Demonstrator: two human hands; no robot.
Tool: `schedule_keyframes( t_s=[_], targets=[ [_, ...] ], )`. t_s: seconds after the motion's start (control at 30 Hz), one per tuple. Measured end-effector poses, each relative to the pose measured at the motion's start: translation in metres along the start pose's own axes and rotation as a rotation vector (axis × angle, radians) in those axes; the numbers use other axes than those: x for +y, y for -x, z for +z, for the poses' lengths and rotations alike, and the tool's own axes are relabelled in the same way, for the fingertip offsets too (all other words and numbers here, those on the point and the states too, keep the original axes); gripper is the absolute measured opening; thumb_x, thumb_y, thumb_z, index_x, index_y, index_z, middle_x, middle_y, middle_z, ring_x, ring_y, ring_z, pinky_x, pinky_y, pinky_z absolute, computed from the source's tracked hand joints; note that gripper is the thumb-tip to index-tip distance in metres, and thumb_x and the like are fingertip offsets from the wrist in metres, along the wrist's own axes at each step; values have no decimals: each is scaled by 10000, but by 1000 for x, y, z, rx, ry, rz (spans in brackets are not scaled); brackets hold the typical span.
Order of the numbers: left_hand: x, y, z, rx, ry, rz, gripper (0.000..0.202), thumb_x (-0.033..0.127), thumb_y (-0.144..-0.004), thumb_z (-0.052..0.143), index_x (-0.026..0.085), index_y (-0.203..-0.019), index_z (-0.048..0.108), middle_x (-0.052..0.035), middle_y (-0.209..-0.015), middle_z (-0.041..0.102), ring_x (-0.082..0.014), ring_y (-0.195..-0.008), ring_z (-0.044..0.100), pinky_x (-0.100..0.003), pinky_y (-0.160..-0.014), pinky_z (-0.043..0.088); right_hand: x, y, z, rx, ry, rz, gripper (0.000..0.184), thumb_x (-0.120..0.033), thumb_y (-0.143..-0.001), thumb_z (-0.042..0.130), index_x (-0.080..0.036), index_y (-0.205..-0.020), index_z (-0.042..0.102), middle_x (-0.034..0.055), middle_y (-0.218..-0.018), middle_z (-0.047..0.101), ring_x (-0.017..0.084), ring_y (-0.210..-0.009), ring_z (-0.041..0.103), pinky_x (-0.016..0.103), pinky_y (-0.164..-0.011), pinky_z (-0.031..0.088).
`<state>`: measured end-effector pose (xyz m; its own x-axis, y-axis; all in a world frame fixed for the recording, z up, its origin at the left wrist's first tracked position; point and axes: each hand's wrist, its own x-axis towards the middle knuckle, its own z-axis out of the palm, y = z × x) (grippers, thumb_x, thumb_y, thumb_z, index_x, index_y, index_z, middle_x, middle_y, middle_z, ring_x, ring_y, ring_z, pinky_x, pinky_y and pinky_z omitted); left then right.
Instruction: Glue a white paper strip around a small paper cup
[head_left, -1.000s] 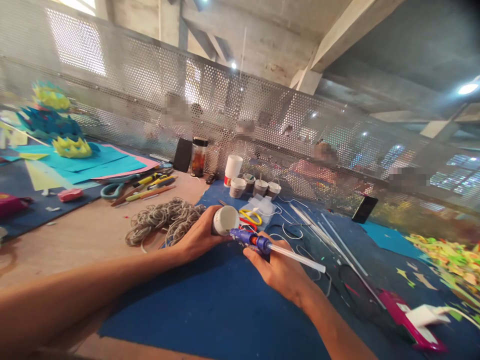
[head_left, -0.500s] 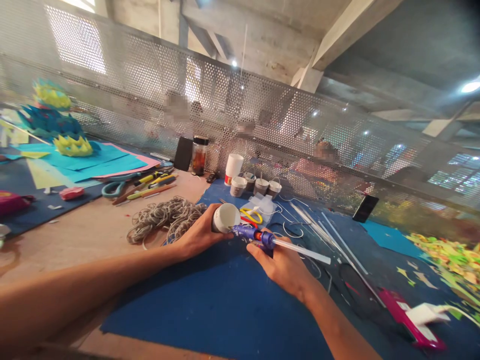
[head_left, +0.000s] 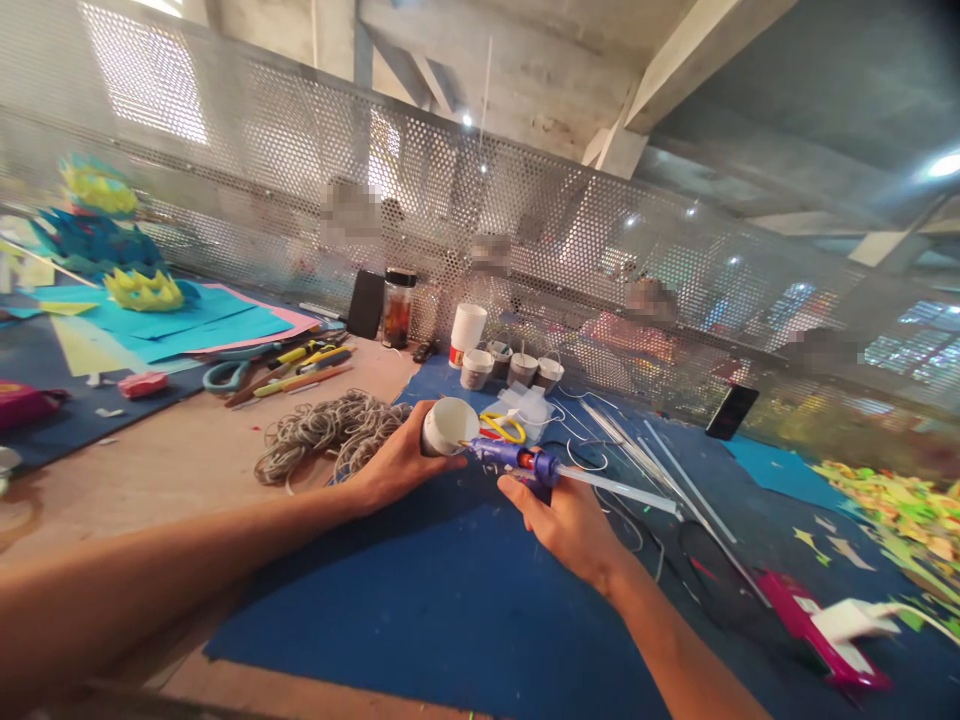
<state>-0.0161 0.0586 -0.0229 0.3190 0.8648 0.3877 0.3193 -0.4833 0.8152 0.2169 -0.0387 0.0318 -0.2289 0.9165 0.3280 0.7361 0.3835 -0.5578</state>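
Observation:
My left hand (head_left: 401,462) is wrapped round a white paper cup (head_left: 448,428), tilted so its mouth faces me and to the right. In my right hand (head_left: 566,520) is a blue hot glue gun (head_left: 510,455), its nozzle at the cup's rim; whether it touches I cannot tell. A long clear glue stick (head_left: 622,488) sticks out of the gun's back end. Behind the cup lie yellow-handled scissors (head_left: 506,428), partly hidden. A tangled bundle of grey-brown cord (head_left: 330,435) rests beside my left hand.
Several small cups (head_left: 523,370) stand at the back beside a taller cup stack (head_left: 468,335). Glue sticks and wires (head_left: 637,455) lie to the right, near a pink power strip (head_left: 821,640). Cutters and pens (head_left: 307,370), a lidded jar (head_left: 398,310) and paper crowns (head_left: 146,290) are left.
The glue gun has shifted slightly right and its rear end has swung a little downward. My left hand and the cup have moved very slightly left and up.

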Motion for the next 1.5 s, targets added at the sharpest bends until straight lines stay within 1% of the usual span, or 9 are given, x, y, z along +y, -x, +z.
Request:
schedule_keyframes(
  t_s=[0.1, 0.4, 0.5, 0.6, 0.7, 0.93, 1.13, 1.33, 1.5],
  targets=[
    [-2, -1, 1, -2, 15, -26, 701, 506, -776, 771, 197, -1309, 439, -75, -1166, 646, -273, -1070, 632, -407, -962, 503, -2, 1, 4, 5, -34, -12, 278, -458, -1000, 534, -223, -921, 659, -22, -553, 607, 170, -521, 602, 280, -543, 459],
    [-3, 0, 1, -20, 51, 9, 723, 493, -778, 782, 206, -1334, 421, -81, -1221, 628, -273, -1131, 609, -412, -1017, 475, -1, 2, 10, -11, -11, -11, 263, -474, -998, 531, -235, -937, 623, -33, -565, 602, 162, -502, 579, 281, -552, 435],
    [-3, 0, 1, -29, 64, 11, 731, 505, -776, 786, 210, -1337, 420, -76, -1219, 624, -274, -1131, 603, -412, -1012, 475, -1, 2, 9, -2, 28, -31, 264, -465, -1001, 524, -236, -928, 632, -26, -596, 625, 167, -540, 591, 287, -590, 437],
    [-4, 1, 2, -39, 85, 13, 739, 503, -774, 789, 212, -1343, 419, -74, -1221, 624, -274, -1129, 602, -408, -1006, 477, -1, 2, 9, 19, 56, -55, 258, -457, -995, 533, -237, -930, 651, 2, -690, 688, 189, -631, 633, 300, -639, 446],
    [-3, 2, 1, -41, 92, 7, 743, 491, -771, 796, 206, -1344, 418, -77, -1221, 627, -276, -1135, 601, -403, -1008, 475, 0, 1, 9, 15, 51, -45, 254, -450, -990, 542, -236, -914, 655, 20, -744, 711, 196, -658, 637, 309, -651, 451],
    [2, 2, 0, -52, 98, 3, 737, 462, -773, 800, 199, -1346, 417, -86, -1226, 626, -277, -1141, 601, -411, -1011, 473, 4, 0, 6, -37, 26, -5, 231, -446, -967, 571, -235, -918, 653, 9, -692, 662, 173, -564, 553, 308, -590, 438],
    [1, 2, 1, -51, 104, 15, 755, 476, -753, 816, 211, -1342, 423, -82, -1241, 618, -280, -1153, 595, -408, -1023, 464, 2, -1, -1, -80, 11, -20, 241, -437, -976, 557, -233, -926, 674, 9, -685, 657, 179, -598, 570, 304, -592, 438],
    [1, 2, 1, -59, 96, 23, 743, 474, -762, 808, 211, -1345, 430, -83, -1254, 617, -278, -1158, 590, -396, -1013, 467, 2, -1, -7, -108, 32, 25, 239, -433, -968, 566, -228, -980, 688, 4, -636, 625, 182, -581, 554, 309, -574, 429],
    [5, 3, -1, -91, 89, 23, 730, 467, -778, 798, 207, -1353, 432, -77, -1259, 614, -267, -1157, 585, -378, -1020, 454, 6, -3, -10, -105, 39, 48, 273, -456, -969, 568, -225, -873, 678, 4, -619, 613, 174, -575, 545, 309, -567, 431]
  ],
)
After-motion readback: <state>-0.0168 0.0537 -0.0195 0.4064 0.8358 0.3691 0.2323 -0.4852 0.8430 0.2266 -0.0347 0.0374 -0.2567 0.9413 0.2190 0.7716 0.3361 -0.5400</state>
